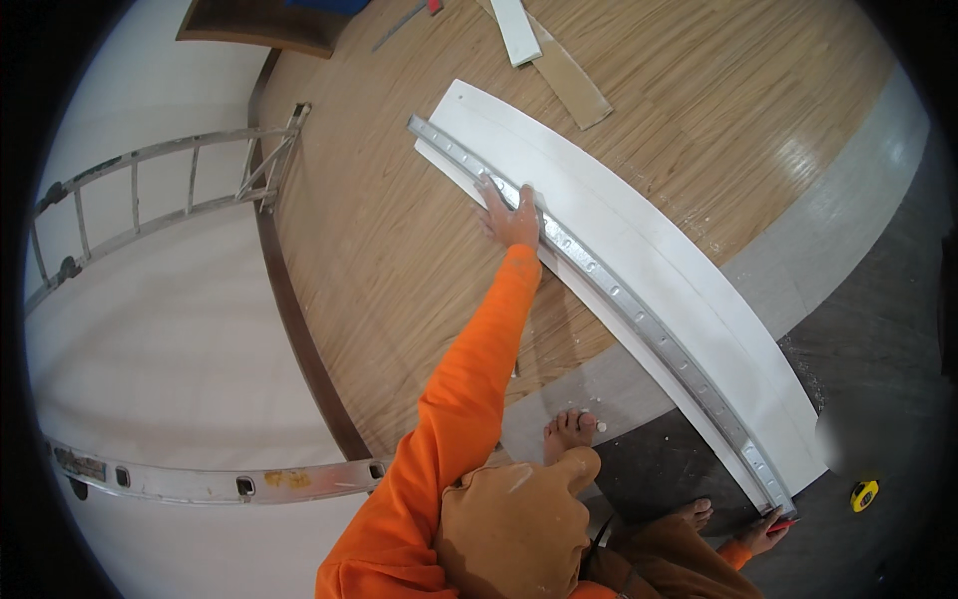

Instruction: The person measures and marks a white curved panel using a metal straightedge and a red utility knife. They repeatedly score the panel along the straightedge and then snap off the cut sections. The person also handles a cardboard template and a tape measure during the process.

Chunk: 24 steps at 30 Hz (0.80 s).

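Observation:
A long white board (699, 329) lies diagonally across the floor, with a perforated metal channel (624, 299) along it. My left hand (509, 215) rests on the channel near its far end, thumb and fingers spread. At the near end, my right hand (763, 529) has its fingers closed on a slim red tool (781, 524), held against the channel's end. A yellow tape measure (864, 494) lies on the dark floor to the right of that hand. My bare feet are beside the board.
An aluminium ladder (135, 200) stands at the left by the white wall. A metal rail (200, 479) crosses the lower left. Loose white (514, 30) and tan strips (574, 85) lie beyond the board. A wooden piece of furniture (259, 25) is at the top left.

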Tool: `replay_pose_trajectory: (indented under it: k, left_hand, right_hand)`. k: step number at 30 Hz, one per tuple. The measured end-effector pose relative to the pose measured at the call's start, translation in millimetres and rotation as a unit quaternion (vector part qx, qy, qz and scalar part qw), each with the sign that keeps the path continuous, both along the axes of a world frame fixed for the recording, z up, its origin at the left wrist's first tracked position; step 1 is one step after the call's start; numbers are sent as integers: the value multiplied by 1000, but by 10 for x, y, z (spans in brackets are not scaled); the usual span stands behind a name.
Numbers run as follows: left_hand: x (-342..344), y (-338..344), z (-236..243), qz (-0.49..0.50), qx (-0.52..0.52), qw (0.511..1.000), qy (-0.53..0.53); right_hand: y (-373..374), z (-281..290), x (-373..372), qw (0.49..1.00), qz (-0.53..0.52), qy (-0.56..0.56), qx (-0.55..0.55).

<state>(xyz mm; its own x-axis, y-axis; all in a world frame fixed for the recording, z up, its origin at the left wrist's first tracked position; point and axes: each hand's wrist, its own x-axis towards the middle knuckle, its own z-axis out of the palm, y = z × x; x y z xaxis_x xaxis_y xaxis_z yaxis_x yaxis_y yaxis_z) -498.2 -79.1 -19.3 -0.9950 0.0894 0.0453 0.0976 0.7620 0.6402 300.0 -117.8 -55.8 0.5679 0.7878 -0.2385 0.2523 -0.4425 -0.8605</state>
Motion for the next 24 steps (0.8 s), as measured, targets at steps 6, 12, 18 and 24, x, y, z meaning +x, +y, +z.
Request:
replay_pose_trajectory:
  k: [6, 12, 18, 24]
  left_hand:
    - [20, -1, -8, 2, 11, 1000, -4]
    - [36, 32, 35, 5, -5, 1000, -10]
    - [17, 1, 16, 3, -3, 1000, 0]
    - [33, 13, 10, 3, 1, 1000, 3]
  right_hand:
    - [20, 86, -35, 998, 23, -52, -22]
    - [5, 61, -16, 999, 12, -20, -30]
    - [4, 76, -40, 998, 9, -53, -42]
    - [7, 57, -34, 999, 31, -26, -26]
